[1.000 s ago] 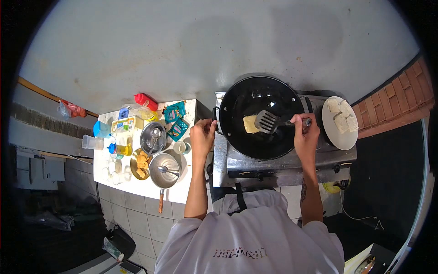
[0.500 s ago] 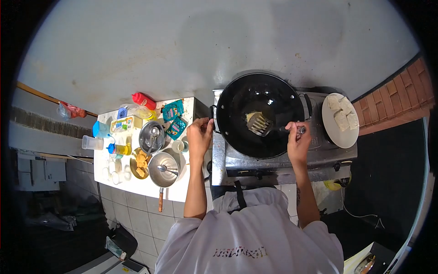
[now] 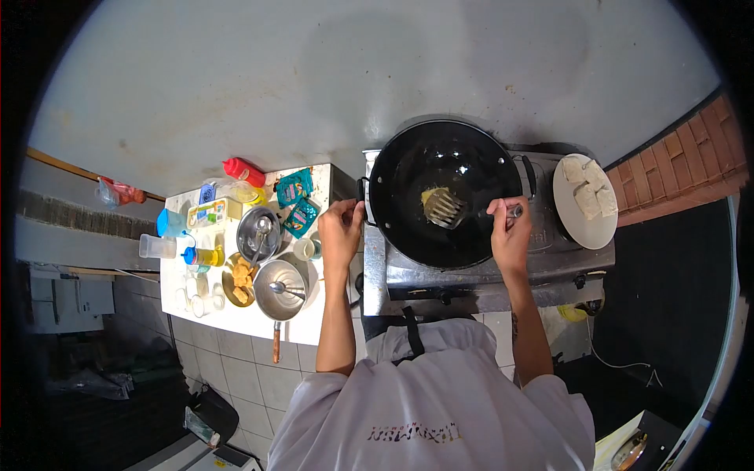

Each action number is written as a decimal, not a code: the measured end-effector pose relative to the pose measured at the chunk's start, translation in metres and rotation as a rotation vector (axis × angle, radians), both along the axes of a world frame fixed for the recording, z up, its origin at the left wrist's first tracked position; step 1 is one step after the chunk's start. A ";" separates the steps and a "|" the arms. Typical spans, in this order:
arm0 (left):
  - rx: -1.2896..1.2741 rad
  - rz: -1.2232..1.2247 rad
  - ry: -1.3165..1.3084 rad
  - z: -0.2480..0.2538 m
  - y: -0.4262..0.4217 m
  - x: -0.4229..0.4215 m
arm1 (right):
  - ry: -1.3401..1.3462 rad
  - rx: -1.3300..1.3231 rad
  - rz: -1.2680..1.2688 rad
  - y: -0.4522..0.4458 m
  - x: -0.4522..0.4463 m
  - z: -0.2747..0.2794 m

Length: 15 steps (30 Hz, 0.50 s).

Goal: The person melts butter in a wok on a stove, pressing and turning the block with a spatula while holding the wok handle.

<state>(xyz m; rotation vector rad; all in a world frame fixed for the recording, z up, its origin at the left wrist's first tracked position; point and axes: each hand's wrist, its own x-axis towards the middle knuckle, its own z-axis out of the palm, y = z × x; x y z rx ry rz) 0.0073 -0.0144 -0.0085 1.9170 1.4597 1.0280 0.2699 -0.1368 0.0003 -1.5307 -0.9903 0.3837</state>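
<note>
A large black wok [image 3: 416, 243] sits on the metal stove. My right hand [image 3: 510, 237] is closed around the handle of a slotted metal spatula [image 3: 445, 209], whose head rests low inside the wok. Partly under the spatula head is a small yellowish piece of food [image 3: 428, 195] in dark, shiny oil. On the wok's left side, my left hand [image 3: 340, 233] has its fingers closed at the side handle [image 3: 362, 191]. Pale blocks [image 3: 587, 200], possibly tofu, lie on a white plate [image 3: 577, 234] right of the wok.
On the left, a white table [image 3: 310, 326] bears a saucepan [image 3: 267, 310], a metal bowl [image 3: 250, 245], a yellow bowl with golden fried pieces [image 3: 242, 282], teal packets [image 3: 294, 187], a red bottle [image 3: 244, 171] and several cups. A wall stands behind the stove [image 3: 503, 290].
The whole view has shifted slightly up and left. Both hands keep their hold, and the spatula stays almost in the same place within the wok.
</note>
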 end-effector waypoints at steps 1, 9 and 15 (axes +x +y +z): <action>0.000 0.000 0.000 -0.001 0.000 0.000 | 0.009 -0.023 0.004 0.000 0.000 0.002; 0.024 -0.006 0.015 0.001 0.001 0.000 | 0.047 0.055 0.032 -0.004 -0.001 0.033; 0.013 -0.005 0.014 0.002 0.001 0.000 | -0.265 0.014 0.039 0.003 0.020 0.048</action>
